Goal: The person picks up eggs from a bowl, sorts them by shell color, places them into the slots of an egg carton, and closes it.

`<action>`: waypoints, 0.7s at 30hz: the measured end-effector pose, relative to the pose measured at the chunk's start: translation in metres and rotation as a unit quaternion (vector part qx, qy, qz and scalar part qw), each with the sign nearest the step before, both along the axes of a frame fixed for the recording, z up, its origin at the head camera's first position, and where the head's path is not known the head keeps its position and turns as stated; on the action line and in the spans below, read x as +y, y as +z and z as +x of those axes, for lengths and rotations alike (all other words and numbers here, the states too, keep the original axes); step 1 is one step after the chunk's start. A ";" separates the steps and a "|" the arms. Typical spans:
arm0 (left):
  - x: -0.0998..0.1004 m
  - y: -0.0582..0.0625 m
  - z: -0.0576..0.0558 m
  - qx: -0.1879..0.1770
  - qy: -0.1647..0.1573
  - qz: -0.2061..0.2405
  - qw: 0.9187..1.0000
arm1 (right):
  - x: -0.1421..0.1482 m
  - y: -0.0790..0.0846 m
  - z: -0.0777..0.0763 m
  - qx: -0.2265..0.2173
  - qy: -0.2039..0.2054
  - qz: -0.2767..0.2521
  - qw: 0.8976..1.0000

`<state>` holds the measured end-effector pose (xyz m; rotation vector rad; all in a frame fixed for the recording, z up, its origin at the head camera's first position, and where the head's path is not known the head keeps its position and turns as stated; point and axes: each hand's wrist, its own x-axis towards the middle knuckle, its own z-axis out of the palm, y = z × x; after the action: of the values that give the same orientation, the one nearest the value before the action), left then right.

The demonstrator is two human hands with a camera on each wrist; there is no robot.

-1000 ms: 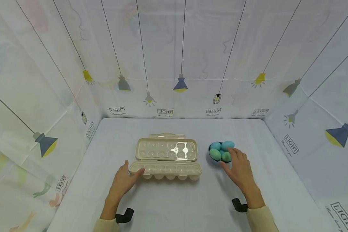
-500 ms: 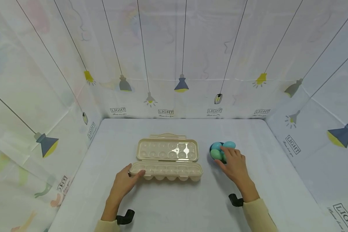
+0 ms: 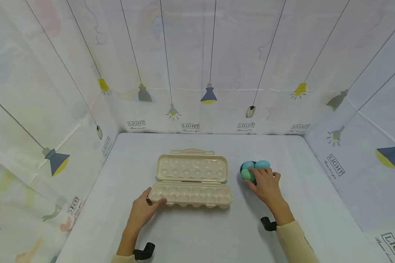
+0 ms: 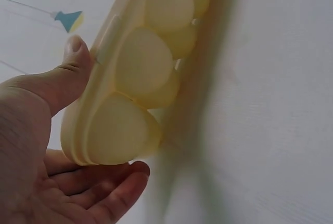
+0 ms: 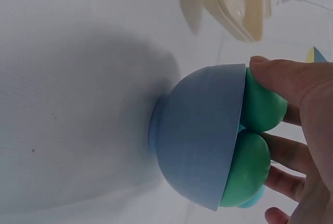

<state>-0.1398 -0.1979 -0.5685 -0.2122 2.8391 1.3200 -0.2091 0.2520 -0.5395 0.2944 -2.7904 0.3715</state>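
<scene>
A cream egg carton (image 3: 192,193) lies with its lid (image 3: 191,168) folded back, and its rows of cups show no eggs. My left hand (image 3: 143,210) grips the carton's left end. In the left wrist view the thumb lies along the rim, with the other fingers under the end cup (image 4: 122,130). To the right stands a pale blue bowl (image 5: 195,135) holding several blue and green eggs. My right hand (image 3: 266,184) reaches over it, thumb and fingers round a green egg (image 5: 260,101). Another green egg (image 5: 247,172) sits beside it, and my hand partly hides the bowl in the head view.
The table (image 3: 200,233) is covered in a white cloth. Fabric walls (image 3: 174,54) printed with hanging lamps surround its back and sides. Some white tabletop lies between the carton and the bowl.
My right hand has shifted left and its fingers have closed round a green egg in the bowl. The carton has tilted slightly under my left hand. The head view has shifted a little.
</scene>
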 end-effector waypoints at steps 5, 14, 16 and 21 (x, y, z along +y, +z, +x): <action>-0.002 -0.006 0.004 0.008 0.004 0.017 1.000 | -0.002 -0.001 -0.004 -0.005 0.001 0.015 1.000; -0.002 -0.017 0.011 0.019 0.017 0.037 0.999 | -0.006 0.001 -0.008 0.004 0.011 0.036 0.999; -0.001 -0.019 0.013 0.021 0.021 0.042 0.999 | -0.008 0.002 -0.009 0.002 0.011 0.034 0.999; -0.001 -0.025 0.016 0.026 0.031 0.046 0.998 | -0.009 0.001 -0.011 -0.014 0.006 0.038 0.999</action>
<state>-0.1236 -0.1993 -0.5933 -0.2702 2.8267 1.4841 -0.2203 0.2430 -0.5389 0.3256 -2.8351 0.2750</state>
